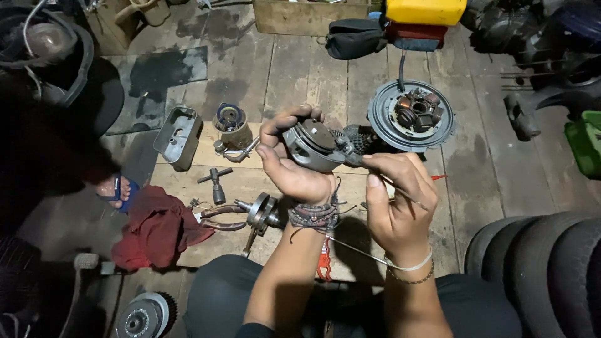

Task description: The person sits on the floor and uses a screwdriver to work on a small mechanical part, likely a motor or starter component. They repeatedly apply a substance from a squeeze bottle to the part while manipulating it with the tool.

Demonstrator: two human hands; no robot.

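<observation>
A worn grey wooden plank floor (294, 69), stained dark in patches, carries everything here. At the right edge stands a row of black rubber tyres (538, 263). At the top sits a yellow plastic container (426, 10), with a black cloth bag (354, 37) just left of it. A crumpled dark red rag (156, 228) lies at lower left on a pale board, near another person's foot in a blue sandal (116, 191).

Right of centre rests a round grey metal stator plate with copper coils (411, 116). To the left lie a grey cast metal cover, open side up (178, 138), and a small metal cylinder with a blue-rimmed top (231, 125). Below these are a dark T-shaped socket wrench (216, 181), a steel crankshaft with connecting rod (263, 213) and red-handled pliers (219, 213), the pliers touching the crankshaft's left side.

The left hand (294, 166) is closed around a grey metal piston (313, 147), held above the floor at centre, fingers curled over its top and thumb beneath. The right hand (397, 200) pinches a thin metal tool (407, 194) between thumb and forefinger, its tip at the piston's right side; the exact point of contact is too dim to make out, possibly at the pin hole. Beaded bands circle the left wrist.
</observation>
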